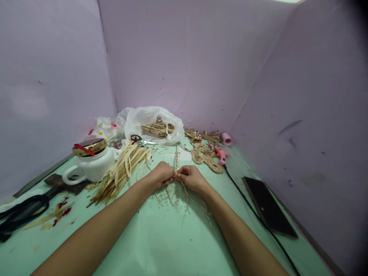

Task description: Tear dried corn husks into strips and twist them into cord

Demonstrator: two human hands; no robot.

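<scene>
A thin braid of dried plant fibre [176, 157] runs away from me along the middle of the table. My left hand [163, 173] pinches its near end from the left. Close against it, my right hand [192, 177] grips the same end between thumb and fingers. Loose fibre strands [187, 197] trail from under the fingers toward me and to the right. Left of my hands lies a bundle of pale dried strips [123, 172]. Beyond the hands, to the right, are coiled woven fibre pieces [205, 154].
A white mug [96, 165] with a gold lid stands at left, near dark-handled scissors [24, 214]. Smaller scissors [143, 142] lie before a plastic bag [132, 122]. At right are a pink glue gun [222, 155], its black cord [250, 205] and a dark tablet-like device [270, 207].
</scene>
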